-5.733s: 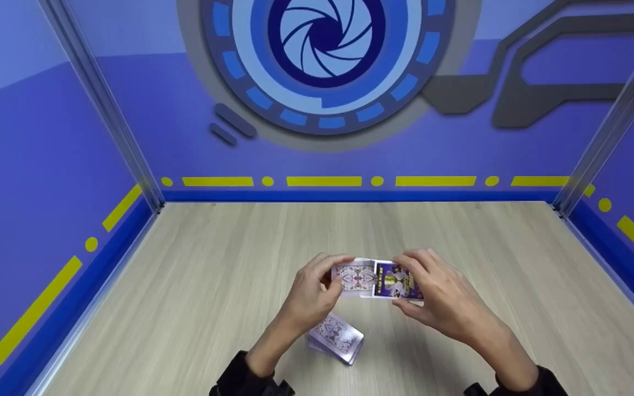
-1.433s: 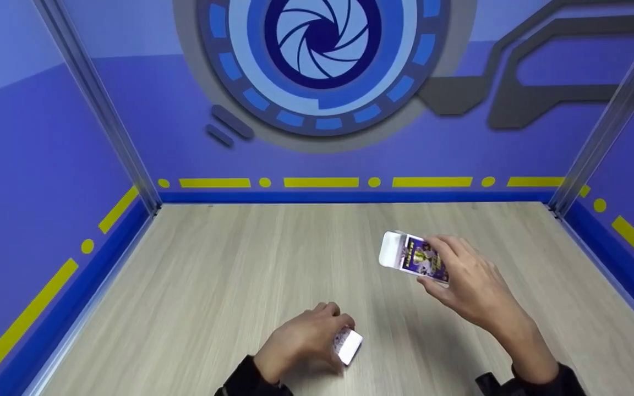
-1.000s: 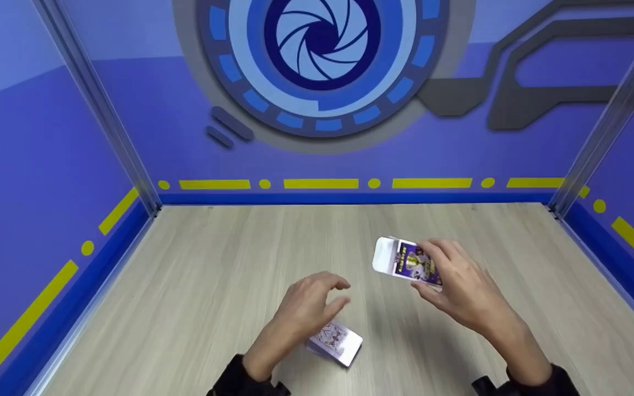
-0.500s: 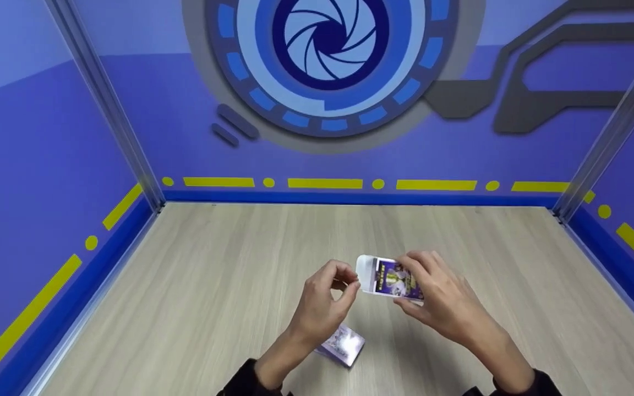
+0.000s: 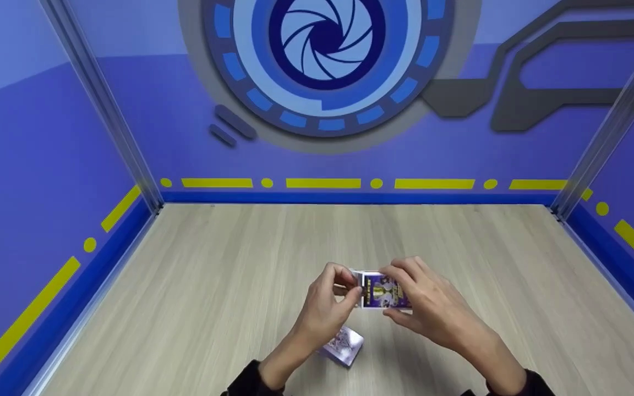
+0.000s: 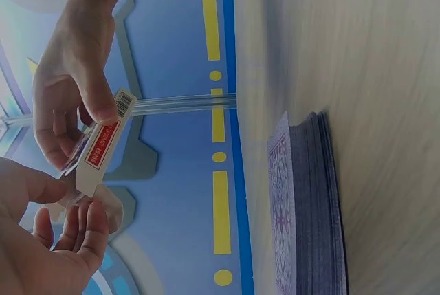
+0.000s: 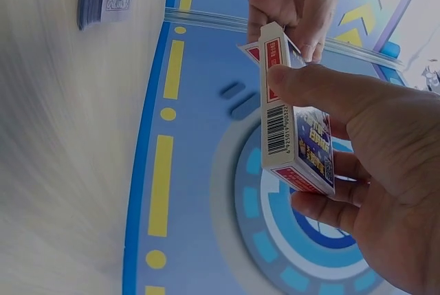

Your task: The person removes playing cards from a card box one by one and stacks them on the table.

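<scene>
In the head view my right hand point(image 5: 438, 308) grips a small purple-fronted playing card box point(image 5: 384, 290) above the table, thumb on one narrow side and fingers on the other. A barcode and red panels show on the box point(image 7: 278, 130) in the right wrist view. My left hand point(image 5: 325, 300) is at the box's left end, thumb and fingertips pinching around its end flap point(image 6: 110, 209). Below the left hand, a squared-up stack of playing cards point(image 5: 344, 345) lies on the table, patterned backs up, partly hidden by that wrist.
The pale wood table point(image 5: 229, 275) runs back to a blue printed wall point(image 5: 317, 165) with yellow dashes. Metal corner posts point(image 5: 108, 104) stand where the side panels meet the back wall.
My left hand went from the card stack up to the box's open end. The box came left and nearer in my right hand. Earlier, cards in my left hand overlapped the box; now they are gone.
</scene>
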`<action>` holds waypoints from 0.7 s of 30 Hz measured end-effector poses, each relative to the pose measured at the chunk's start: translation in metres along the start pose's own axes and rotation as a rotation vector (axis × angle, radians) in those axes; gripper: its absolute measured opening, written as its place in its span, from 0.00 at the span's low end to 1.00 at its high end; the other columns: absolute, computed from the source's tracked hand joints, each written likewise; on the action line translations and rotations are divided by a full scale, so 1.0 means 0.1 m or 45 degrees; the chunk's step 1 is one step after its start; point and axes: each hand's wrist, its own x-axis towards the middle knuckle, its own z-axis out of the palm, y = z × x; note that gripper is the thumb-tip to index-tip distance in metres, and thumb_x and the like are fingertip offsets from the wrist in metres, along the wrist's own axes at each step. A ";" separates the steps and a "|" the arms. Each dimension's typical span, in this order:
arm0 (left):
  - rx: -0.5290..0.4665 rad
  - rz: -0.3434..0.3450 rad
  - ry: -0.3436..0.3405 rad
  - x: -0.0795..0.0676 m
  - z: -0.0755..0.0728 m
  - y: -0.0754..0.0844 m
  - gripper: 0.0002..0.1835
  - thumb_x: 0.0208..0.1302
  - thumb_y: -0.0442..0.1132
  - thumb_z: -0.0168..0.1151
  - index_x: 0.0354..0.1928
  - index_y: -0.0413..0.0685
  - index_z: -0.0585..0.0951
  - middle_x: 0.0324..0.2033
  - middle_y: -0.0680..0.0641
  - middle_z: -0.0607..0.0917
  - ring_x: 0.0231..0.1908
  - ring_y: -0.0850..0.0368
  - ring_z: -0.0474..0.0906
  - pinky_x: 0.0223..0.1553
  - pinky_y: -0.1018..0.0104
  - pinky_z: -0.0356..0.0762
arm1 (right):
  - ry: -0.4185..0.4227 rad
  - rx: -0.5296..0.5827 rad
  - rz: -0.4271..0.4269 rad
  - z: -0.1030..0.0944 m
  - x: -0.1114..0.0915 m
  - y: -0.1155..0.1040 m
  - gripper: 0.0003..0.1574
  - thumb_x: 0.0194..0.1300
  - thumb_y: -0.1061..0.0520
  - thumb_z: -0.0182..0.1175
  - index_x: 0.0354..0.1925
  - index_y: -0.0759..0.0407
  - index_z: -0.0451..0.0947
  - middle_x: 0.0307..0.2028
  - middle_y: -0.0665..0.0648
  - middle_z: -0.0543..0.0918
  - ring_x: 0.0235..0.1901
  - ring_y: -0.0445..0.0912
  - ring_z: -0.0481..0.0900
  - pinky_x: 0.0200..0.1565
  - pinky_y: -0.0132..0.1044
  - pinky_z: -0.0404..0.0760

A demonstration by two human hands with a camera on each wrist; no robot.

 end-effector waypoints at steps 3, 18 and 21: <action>-0.035 -0.057 -0.010 0.01 -0.01 0.01 0.10 0.68 0.28 0.64 0.43 0.43 0.72 0.41 0.49 0.79 0.43 0.57 0.80 0.47 0.63 0.83 | -0.009 0.005 -0.012 -0.01 0.00 -0.01 0.47 0.48 0.48 0.84 0.63 0.52 0.75 0.55 0.52 0.76 0.50 0.43 0.73 0.43 0.40 0.84; -0.069 -0.169 -0.023 -0.01 -0.02 -0.03 0.14 0.64 0.27 0.68 0.38 0.44 0.70 0.34 0.52 0.77 0.35 0.62 0.75 0.35 0.72 0.77 | -0.013 0.026 -0.070 0.02 0.01 -0.03 0.46 0.48 0.48 0.84 0.63 0.51 0.75 0.54 0.51 0.77 0.50 0.43 0.74 0.42 0.39 0.84; -0.165 -0.171 -0.054 0.00 -0.04 -0.02 0.12 0.67 0.26 0.65 0.40 0.43 0.70 0.36 0.50 0.76 0.37 0.60 0.75 0.37 0.72 0.77 | -0.019 0.023 -0.055 0.01 0.01 -0.02 0.46 0.48 0.48 0.83 0.63 0.51 0.75 0.55 0.51 0.77 0.50 0.43 0.74 0.42 0.39 0.84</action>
